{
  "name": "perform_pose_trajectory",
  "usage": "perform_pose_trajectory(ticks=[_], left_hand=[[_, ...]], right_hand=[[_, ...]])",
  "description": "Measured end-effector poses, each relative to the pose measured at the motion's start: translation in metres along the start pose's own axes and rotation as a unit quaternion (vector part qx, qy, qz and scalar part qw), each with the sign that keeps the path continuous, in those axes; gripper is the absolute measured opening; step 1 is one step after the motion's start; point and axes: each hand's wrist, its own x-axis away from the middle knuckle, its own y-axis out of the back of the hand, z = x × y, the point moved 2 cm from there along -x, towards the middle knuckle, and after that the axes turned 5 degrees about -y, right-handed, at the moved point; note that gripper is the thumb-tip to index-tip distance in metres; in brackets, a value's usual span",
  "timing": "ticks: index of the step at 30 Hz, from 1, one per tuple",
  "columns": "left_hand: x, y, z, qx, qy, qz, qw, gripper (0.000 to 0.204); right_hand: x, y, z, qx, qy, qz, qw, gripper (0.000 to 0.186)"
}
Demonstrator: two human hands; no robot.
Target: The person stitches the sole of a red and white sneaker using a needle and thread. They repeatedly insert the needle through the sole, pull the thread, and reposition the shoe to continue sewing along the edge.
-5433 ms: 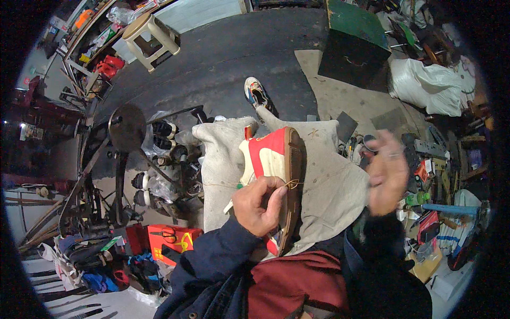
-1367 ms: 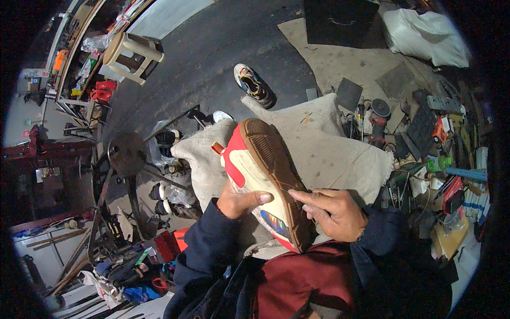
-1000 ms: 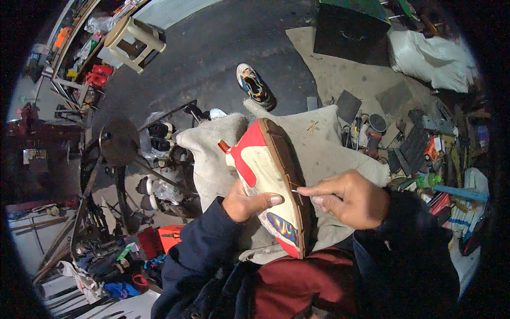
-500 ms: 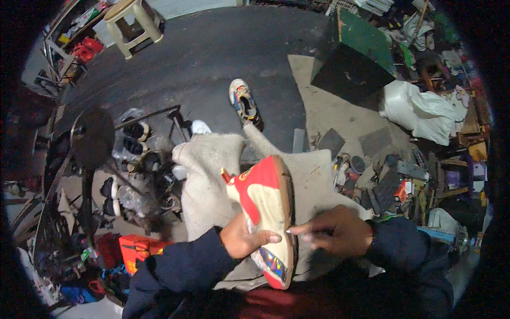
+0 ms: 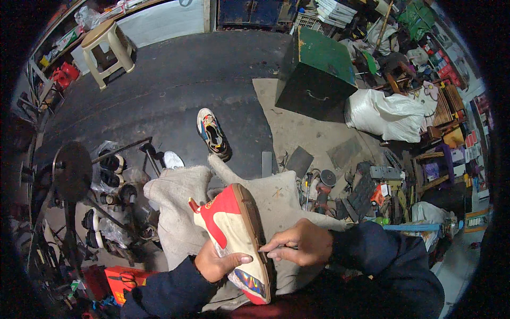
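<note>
A cream and red sneaker [image 5: 234, 229] with a brown sole is held on its side over my lap, its red heel pointing away from me. My left hand [image 5: 217, 262] grips its upper near the toe, the thumb lying across the cream side. At the sole's edge, my right hand [image 5: 302, 242] is pinched around a small, thin tool [image 5: 290, 245], mostly hidden by the fingers; its tip meets the seam between upper and sole. Beneath the sneaker a beige cloth [image 5: 169, 217] covers my lap. Another multicoloured sneaker [image 5: 211, 133] rests on the dark floor beyond.
To my left stands a metal stand with a round dark plate [image 5: 74, 169], beside bagged shoes [image 5: 112, 164]. Hand tools [image 5: 320, 192] lie on the floor at right. Farther off are a green box [image 5: 319, 66], a white sack [image 5: 385, 115] and a plastic stool [image 5: 110, 53].
The whole view has shifted, so the scene sits lower and farther left, with more showing at the right. My right fingers, blurred before, are now sharp at the sole edge. My left hand keeps its hold.
</note>
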Motion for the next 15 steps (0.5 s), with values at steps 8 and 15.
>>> perform_pose_trajectory(ticks=[8,15], left_hand=[[-0.003,0.004,0.008,0.025,-0.016,0.004,1.0,0.055],[-0.007,0.007,0.006,0.031,-0.007,0.002,0.999,0.056]], right_hand=[[-0.008,0.004,0.011,0.014,-0.106,0.003,0.994,0.019],[-0.021,-0.012,0.008,-0.113,-0.151,-0.03,0.982,0.016]])
